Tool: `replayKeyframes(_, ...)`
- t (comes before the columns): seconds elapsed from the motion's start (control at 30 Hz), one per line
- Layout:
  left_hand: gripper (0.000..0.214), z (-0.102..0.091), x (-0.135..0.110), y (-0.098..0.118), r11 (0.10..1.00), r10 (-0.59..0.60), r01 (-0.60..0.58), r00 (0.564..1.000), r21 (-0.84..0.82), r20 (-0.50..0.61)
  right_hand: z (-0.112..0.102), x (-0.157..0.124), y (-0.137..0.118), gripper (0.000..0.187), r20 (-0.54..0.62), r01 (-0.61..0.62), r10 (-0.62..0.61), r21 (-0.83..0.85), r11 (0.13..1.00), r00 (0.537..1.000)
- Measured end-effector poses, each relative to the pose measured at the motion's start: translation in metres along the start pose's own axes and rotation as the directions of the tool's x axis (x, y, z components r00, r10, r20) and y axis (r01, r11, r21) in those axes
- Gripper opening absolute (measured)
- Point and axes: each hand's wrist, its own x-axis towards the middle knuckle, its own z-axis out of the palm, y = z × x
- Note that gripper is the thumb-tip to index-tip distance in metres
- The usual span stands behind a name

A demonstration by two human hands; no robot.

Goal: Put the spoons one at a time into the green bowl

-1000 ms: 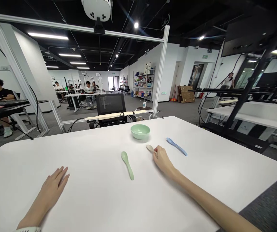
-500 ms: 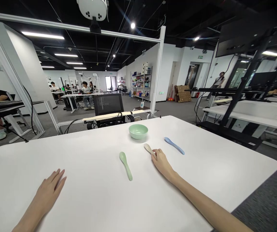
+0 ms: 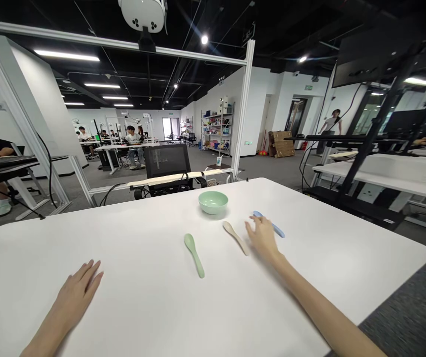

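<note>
On the white table (image 3: pixel 160 317) lie three spoons side by side: a green spoon (image 3: pixel 194 254), a beige spoon (image 3: pixel 235 237) and a blue spoon (image 3: pixel 272 226). A pale green bowl (image 3: pixel 213 202) stands behind them. My right hand (image 3: pixel 261 237) reaches between the beige and blue spoons, fingers apart, fingertips at the blue spoon's bowl end and partly covering it. My left hand (image 3: pixel 76 293) rests flat on the table at the near left, fingers stretched out, holding nothing.
An aluminium frame (image 3: pixel 240 109) rises behind the table with a headset (image 3: pixel 143 14) hanging from its top bar. A black office chair (image 3: pixel 166 163) stands at the far edge. Other desks, seated people and a black stand (image 3: pixel 369 144) surround the table.
My right hand has let go of the beige spoon, which now lies in full view, and has moved right to the blue spoon. My left hand has stayed put.
</note>
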Motion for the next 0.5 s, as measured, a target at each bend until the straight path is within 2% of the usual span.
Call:
replayKeyframes(0.07, 0.075, -0.002, 0.001, 0.000, 1.000, 0.026, -0.026, 0.999, -0.012, -0.020, -0.007, 0.014, 0.023, 0.043, -0.046, -0.097, 0.090, -0.163, 0.982, 0.995)
replayKeyframes(0.13, 0.072, -0.008, 0.003, 0.005, 0.995, 0.086, -0.089, 0.995, -0.045, -0.057, -0.013, 0.024, 0.044, 0.042, -0.036, -0.179, 0.176, -0.265, 0.948, 0.984)
replayKeyframes(0.2, 0.067, -0.018, 0.002, 0.021, 0.983, 0.139, -0.150, 0.985, -0.103, -0.104, -0.016, 0.028, 0.059, 0.038, 0.017, -0.202, 0.218, -0.307, 0.930, 0.976)
replayKeyframes(0.27, 0.064, -0.030, -0.001, 0.048, 0.970, 0.127, -0.151, 0.983, -0.189, -0.136, -0.017, 0.030, 0.063, 0.034, 0.082, -0.189, 0.223, -0.302, 0.934, 0.971)
replayKeyframes(0.37, 0.062, -0.044, -0.012, 0.105, 0.927, 0.050, -0.083, 0.994, -0.365, -0.100, -0.017, 0.030, 0.051, 0.029, 0.095, -0.160, 0.181, -0.197, 0.967, 0.979)
replayKeyframes(0.43, 0.065, -0.047, -0.020, 0.147, 0.873, 0.013, -0.022, 1.000, -0.488, -0.021, -0.015, 0.024, 0.030, 0.028, 0.040, -0.107, 0.108, -0.029, 0.994, 0.993)
replayKeyframes(0.5, 0.065, -0.044, -0.026, 0.188, 0.804, 0.027, 0.035, 0.995, -0.594, 0.096, -0.012, 0.011, -0.002, 0.028, -0.007, -0.018, 0.019, 0.203, 0.979, 1.000)
